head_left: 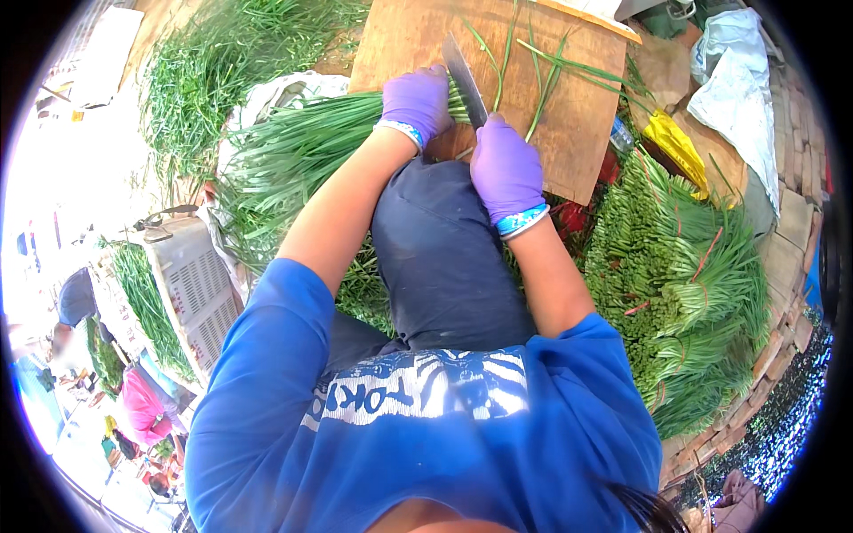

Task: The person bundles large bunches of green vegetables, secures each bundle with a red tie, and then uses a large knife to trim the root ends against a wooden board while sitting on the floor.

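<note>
My left hand (416, 102), in a purple glove, is closed around a thick bunch of green chives (306, 138) at the near left edge of a wooden board (569, 115). The long leaves trail off to the left, and the cut-end side pokes out just right of my fist. In my right hand (506, 169), also gloved in purple, is a knife (465, 80) with a broad grey blade. Its blade points away from me and stands right beside the bunch's stem ends; whether it touches them I cannot tell. Several loose green stalks (542, 84) lie across the board.
Tied chive bundles (675, 293) are stacked at my right, near a yellow bag (675, 147) and a white sack (737, 98). A loose green heap (213, 71) lies at the far left. A white plastic crate (191, 284) with greens stands left; people (147, 409) are beyond it.
</note>
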### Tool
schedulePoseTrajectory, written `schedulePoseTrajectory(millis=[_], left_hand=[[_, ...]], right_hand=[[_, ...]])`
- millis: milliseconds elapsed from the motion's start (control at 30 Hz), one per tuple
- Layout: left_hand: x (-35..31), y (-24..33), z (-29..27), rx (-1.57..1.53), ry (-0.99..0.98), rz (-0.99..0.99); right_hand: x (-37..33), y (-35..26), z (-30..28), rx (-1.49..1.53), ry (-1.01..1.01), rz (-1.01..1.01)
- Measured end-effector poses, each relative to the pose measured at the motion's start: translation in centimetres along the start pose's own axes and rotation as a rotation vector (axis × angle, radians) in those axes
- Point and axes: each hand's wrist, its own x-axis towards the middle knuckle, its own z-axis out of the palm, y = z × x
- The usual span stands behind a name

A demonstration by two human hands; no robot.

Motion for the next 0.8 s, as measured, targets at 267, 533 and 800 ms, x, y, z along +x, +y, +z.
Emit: schedulePoseTrajectory(millis=[267, 533, 800], left_hand=[[0.0, -0.2, 0.7, -0.020, 0.078, 0.013], [-0.5, 0.0, 1.4, 0.018, 0.157, 0.009], [0.3, -0.6, 2.3, 0.068, 0.161, 0.034]], right_hand=[[-0.4, -1.3, 0.5, -0.015, -0.026, 0.103], [-1.2, -0.9, 0.7, -0.083, -0.063, 0.127], [1.9, -1.5, 2.0, 0.032, -0.166, 0.208]])
